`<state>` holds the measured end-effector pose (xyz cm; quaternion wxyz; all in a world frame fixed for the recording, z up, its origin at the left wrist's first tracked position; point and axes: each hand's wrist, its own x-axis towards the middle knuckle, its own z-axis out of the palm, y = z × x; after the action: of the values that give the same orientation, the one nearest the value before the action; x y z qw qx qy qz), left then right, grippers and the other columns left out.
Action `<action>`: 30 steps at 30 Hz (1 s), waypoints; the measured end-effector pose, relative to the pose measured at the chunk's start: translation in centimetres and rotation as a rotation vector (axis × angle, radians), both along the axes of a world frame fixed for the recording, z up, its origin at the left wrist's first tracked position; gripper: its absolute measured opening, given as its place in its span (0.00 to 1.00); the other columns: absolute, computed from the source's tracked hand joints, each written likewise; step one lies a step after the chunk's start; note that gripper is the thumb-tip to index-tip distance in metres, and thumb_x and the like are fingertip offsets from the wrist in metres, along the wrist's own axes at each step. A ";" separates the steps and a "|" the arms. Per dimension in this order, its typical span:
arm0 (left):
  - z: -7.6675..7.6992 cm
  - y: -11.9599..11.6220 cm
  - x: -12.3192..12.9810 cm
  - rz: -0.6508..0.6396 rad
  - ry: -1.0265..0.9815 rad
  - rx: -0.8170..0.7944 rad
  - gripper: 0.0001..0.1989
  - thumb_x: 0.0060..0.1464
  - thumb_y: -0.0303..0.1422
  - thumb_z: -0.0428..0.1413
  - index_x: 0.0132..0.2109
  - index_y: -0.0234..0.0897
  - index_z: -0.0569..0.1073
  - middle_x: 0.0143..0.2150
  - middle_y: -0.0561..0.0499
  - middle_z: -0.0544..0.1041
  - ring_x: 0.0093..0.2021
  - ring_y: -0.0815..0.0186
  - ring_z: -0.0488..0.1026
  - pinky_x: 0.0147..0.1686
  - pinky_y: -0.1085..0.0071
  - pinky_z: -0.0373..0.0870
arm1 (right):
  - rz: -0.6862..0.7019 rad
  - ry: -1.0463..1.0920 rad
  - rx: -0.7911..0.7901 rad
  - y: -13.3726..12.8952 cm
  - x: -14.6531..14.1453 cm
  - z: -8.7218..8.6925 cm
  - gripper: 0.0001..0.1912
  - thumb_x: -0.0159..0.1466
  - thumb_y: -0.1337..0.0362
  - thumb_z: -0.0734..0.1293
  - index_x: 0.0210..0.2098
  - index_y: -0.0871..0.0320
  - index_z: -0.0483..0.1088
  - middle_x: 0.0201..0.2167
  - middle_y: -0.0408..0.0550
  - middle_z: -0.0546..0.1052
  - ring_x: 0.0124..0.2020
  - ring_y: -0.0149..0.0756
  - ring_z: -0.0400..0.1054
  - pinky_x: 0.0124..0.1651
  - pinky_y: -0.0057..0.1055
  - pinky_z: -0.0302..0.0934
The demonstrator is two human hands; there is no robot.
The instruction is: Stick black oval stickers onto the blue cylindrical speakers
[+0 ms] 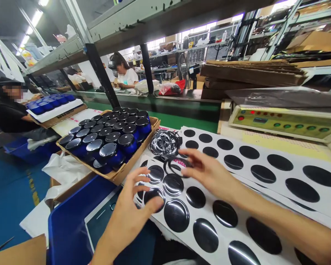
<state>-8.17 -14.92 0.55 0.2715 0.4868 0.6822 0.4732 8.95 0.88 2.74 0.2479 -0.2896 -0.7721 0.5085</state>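
The left hand [129, 209] was open with its fingers spread, just over a sheet of round black stickers [204, 209], and it held nothing that could be seen. The right hand [209, 169] was half open, its fingers curved at a loose tangle of thin black rings [176, 165]; whether it had hold of one could not be told. Just past them, a heap of shiny strips [164, 143] lay on the surface [224, 127]. To the left sat a cardboard tray [118, 176] of blue jars [129, 145] with shiny black lids, and a control box [281, 123] with coloured buttons stood to the right.
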 end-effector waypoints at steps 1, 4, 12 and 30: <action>-0.4 -0.1 -0.5 0.082 0.008 0.018 0.24 0.54 0.43 0.58 0.55 0.48 0.59 0.52 0.50 0.66 0.48 0.63 0.68 0.45 0.68 0.68 | -0.027 -0.035 0.144 1.5 -1.2 0.3 0.20 0.61 0.60 0.65 0.51 0.56 0.63 0.31 0.41 0.70 0.32 0.32 0.67 0.36 0.31 0.64; -1.6 -0.8 -1.5 0.198 0.065 -0.021 0.17 0.57 0.44 0.53 0.50 0.44 0.64 0.44 0.50 0.70 0.44 0.63 0.71 0.42 0.67 0.69 | -0.050 -0.150 0.504 5.9 -5.6 0.5 0.11 0.66 0.62 0.58 0.46 0.58 0.63 0.29 0.42 0.71 0.30 0.33 0.67 0.35 0.32 0.64; -4.2 -3.2 -2.9 0.180 0.222 -0.110 0.16 0.59 0.42 0.52 0.52 0.44 0.66 0.53 0.48 0.70 0.54 0.58 0.67 0.54 0.57 0.64 | -0.132 -0.229 0.904 8.2 -9.3 -0.5 0.09 0.66 0.66 0.58 0.42 0.60 0.68 0.52 0.59 0.64 0.53 0.55 0.52 0.51 0.55 0.48; -6.1 0.5 -3.7 -0.131 0.283 -0.130 0.76 0.26 0.40 0.73 0.65 0.43 0.21 0.67 0.37 0.52 0.68 0.51 0.39 0.64 0.46 0.41 | 0.655 -0.439 0.536 -2.5 -8.7 -3.7 0.16 0.56 0.71 0.70 0.42 0.62 0.64 0.40 0.52 0.69 0.42 0.41 0.62 0.45 0.37 0.60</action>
<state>-11.89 -14.40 -5.52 0.2339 0.5734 0.7097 0.3358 0.23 -1.61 -0.97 -0.0285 -0.0572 -0.9608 0.2698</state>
